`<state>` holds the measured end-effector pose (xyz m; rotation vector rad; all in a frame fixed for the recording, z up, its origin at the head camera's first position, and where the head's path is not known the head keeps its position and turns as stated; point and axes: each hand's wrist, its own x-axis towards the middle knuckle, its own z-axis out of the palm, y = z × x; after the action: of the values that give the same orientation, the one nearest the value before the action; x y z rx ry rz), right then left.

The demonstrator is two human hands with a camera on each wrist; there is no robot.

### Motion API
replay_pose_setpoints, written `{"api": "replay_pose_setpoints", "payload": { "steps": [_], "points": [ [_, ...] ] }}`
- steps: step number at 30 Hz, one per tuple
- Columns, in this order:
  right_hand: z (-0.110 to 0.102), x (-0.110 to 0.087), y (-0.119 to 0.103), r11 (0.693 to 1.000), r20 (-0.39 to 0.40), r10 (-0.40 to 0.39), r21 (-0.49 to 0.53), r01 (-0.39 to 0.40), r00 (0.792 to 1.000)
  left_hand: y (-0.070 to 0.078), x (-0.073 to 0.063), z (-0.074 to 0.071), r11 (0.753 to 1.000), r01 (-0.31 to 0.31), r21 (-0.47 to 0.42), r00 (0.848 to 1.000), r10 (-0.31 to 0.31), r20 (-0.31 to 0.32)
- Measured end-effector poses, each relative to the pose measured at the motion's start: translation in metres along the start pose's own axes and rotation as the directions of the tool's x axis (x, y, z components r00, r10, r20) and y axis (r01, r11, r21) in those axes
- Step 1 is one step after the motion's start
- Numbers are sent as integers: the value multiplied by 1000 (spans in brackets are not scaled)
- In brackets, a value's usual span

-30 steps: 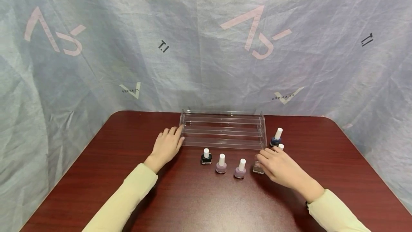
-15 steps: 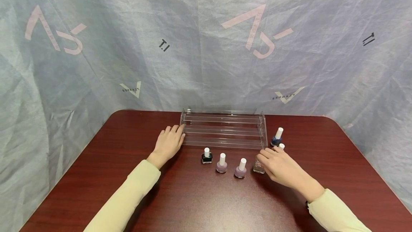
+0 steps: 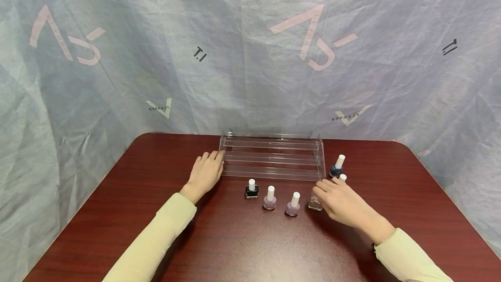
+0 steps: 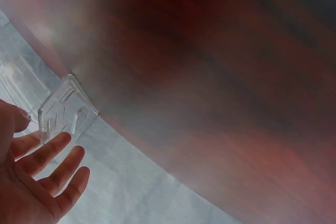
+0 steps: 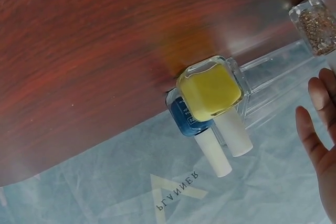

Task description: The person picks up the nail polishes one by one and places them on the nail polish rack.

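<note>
With the right hand (image 3: 348,206), reaches down over the cap of the glitter bottle (image 5: 316,27); cannot tell whether pinching it, with that grip mostly hidden. With the left hand (image 3: 205,171), touches the left end of the clear rack (image 3: 272,158), fingers loose and slightly parted. For the glitter bottle, look in front of the rack's right corner, just beside a lilac bottle (image 3: 292,209). Probably light, stiff glass: slick-sided, breakable if dropped, best taken by the cap. Farther out, near the rack's right end, a yellow bottle (image 5: 210,93) and a blue bottle (image 5: 188,116); leftward on the counter (image 3: 250,247), a second lilac bottle (image 3: 269,203) and a black bottle (image 3: 252,192).
</note>
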<state>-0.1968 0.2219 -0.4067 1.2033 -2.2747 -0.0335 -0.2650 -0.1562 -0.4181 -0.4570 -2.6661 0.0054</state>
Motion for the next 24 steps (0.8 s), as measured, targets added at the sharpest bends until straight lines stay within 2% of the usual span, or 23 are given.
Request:
{"api": "replay_pose_setpoints", "payload": {
  "steps": [10, 24],
  "points": [
    [-1, 2, 3, 1000, -22, -14, -3, 14, 1000, 1, 2, -4, 1000, 8, 6, 999, -8, 47],
    [-9, 14, 10, 1000, 5, -6, 5, 6, 1000, 1, 1, -4, 1000, 15, -3, 999, -15, 39]
  ]
}}
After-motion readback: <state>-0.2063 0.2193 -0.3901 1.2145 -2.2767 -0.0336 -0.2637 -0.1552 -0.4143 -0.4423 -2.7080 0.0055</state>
